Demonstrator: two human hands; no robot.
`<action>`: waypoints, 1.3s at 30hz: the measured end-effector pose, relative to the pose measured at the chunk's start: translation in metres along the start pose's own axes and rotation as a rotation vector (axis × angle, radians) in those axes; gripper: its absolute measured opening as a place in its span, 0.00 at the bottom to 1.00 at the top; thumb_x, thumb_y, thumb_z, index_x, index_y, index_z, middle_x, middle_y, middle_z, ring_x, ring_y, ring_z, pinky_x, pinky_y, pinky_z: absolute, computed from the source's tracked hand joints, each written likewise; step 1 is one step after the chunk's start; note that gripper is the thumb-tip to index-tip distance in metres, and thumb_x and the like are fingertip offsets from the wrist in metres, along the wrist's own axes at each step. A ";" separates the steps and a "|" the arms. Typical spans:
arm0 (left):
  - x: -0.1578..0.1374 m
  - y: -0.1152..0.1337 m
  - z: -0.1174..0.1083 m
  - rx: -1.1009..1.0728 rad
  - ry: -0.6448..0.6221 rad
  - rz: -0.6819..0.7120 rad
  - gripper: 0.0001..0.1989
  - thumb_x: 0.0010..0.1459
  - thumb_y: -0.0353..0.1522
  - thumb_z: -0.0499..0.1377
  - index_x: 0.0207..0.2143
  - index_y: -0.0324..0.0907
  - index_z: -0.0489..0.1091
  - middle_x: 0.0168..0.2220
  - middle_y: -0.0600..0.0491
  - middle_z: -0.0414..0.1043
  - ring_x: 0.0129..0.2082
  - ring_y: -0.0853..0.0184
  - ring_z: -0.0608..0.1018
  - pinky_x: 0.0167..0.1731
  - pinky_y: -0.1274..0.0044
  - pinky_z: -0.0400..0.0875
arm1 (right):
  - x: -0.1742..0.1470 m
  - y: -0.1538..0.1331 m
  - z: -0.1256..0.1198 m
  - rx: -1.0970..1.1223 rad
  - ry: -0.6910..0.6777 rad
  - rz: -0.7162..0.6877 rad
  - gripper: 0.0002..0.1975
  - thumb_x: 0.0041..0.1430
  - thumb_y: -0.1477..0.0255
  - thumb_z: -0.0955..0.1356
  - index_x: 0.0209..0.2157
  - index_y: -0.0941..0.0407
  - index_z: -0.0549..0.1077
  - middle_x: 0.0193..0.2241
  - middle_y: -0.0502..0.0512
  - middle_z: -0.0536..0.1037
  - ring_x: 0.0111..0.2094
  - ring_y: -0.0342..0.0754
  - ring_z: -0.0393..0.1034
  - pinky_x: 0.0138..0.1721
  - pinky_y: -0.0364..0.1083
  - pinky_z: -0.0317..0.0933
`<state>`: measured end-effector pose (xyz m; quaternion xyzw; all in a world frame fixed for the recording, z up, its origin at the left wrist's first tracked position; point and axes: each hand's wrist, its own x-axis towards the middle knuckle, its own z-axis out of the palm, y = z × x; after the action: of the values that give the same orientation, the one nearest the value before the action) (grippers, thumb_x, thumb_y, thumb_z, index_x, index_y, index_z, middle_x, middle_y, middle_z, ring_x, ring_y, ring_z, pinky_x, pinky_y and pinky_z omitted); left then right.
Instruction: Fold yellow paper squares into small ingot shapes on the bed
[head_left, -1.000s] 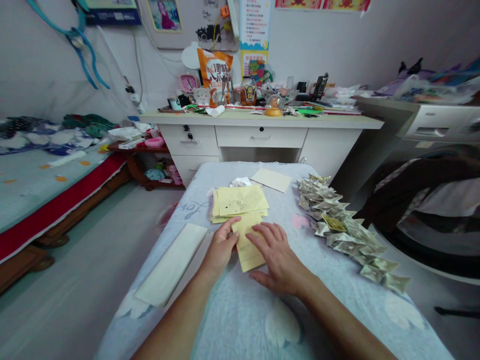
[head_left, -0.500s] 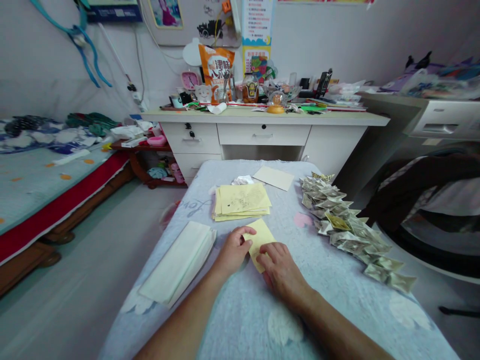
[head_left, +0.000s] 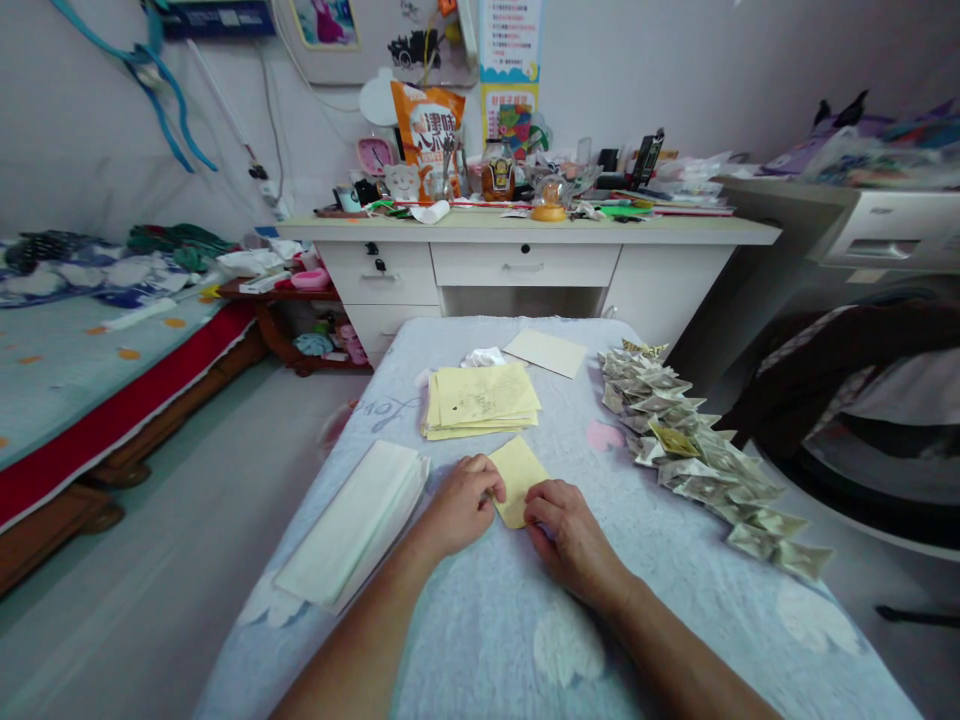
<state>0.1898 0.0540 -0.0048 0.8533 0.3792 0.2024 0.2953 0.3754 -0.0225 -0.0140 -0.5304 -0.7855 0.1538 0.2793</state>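
A small sheet of yellow paper (head_left: 517, 466) lies on the cloth-covered table between my hands. My left hand (head_left: 466, 500) pinches its left edge with curled fingers. At the sheet's lower right edge, my right hand (head_left: 562, 520) grips it between thumb and fingertips. Just beyond is a stack of yellow paper (head_left: 484, 398), its top sheet marked with a dark print. A folded bundle of whitish paper (head_left: 352, 520) rests left of my left forearm. Rows of folded paper pieces (head_left: 686, 445), mostly greyish with a few yellow, run along the table's right side.
Behind the yellow stack are a crumpled white tissue (head_left: 484, 357) and a pale flat card (head_left: 545, 353). A white desk (head_left: 525, 232) crowded with small items stands past the table's far edge. A bed (head_left: 112, 370) is on the left, a front-loading washing machine (head_left: 862, 225) on the right.
My left fingers have drawn back and curled at the paper's left edge. My right hand has shifted slightly right, to the paper's edge, uncovering more of the sheet. The view has tilted slightly.
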 end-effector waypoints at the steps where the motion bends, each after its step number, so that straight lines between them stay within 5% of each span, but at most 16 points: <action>1: -0.001 0.000 0.000 0.007 -0.014 -0.003 0.14 0.42 0.19 0.53 0.30 0.43 0.70 0.38 0.53 0.66 0.44 0.64 0.68 0.46 0.72 0.63 | 0.000 0.001 -0.001 0.001 0.010 0.017 0.05 0.55 0.80 0.65 0.31 0.56 0.70 0.35 0.54 0.71 0.39 0.48 0.62 0.42 0.48 0.54; 12: -0.001 0.001 -0.002 0.003 -0.040 0.003 0.03 0.50 0.27 0.59 0.28 0.44 0.72 0.37 0.53 0.66 0.43 0.64 0.67 0.45 0.72 0.61 | 0.001 0.005 -0.006 0.013 0.084 0.128 0.04 0.56 0.75 0.67 0.28 0.56 0.69 0.36 0.55 0.71 0.41 0.50 0.61 0.43 0.50 0.54; 39: -0.004 0.005 0.004 0.055 0.027 -0.035 0.04 0.51 0.26 0.57 0.25 0.42 0.70 0.36 0.52 0.65 0.41 0.64 0.67 0.43 0.72 0.62 | 0.007 0.017 0.009 -0.212 0.168 0.296 0.09 0.54 0.69 0.70 0.22 0.55 0.71 0.34 0.57 0.69 0.39 0.53 0.59 0.40 0.53 0.55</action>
<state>0.1921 0.0475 -0.0049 0.8515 0.4035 0.1980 0.2699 0.3811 -0.0090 -0.0286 -0.6776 -0.6845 0.0651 0.2609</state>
